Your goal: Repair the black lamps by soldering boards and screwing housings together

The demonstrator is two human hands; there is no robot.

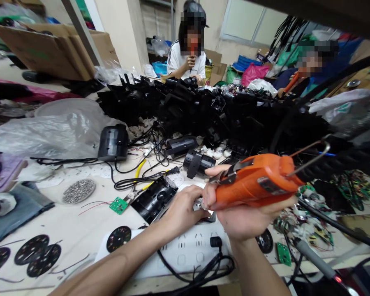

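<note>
My right hand [245, 222] is wrapped round an orange electric screwdriver [249, 185], tilted with its nose toward the left. Close against that nose is my left hand [185, 207], its fingers curled down over a small part that they mostly hide, so its kind cannot be made out. Left of this hand lies a black plastic housing [156, 197]. A green circuit board [119, 205] with red and black wires rests farther left. Beneath my wrists a white power strip [185, 257] has a black plug [216, 241] in it.
A heap of black housings [185, 102] spans the back. Screws [79, 191] lie piled at left, beside yellow-handled pliers [138, 174]. A soldering iron [314, 259] stands at lower right. Two co-workers sit across, one person [185, 61] holding an orange screwdriver.
</note>
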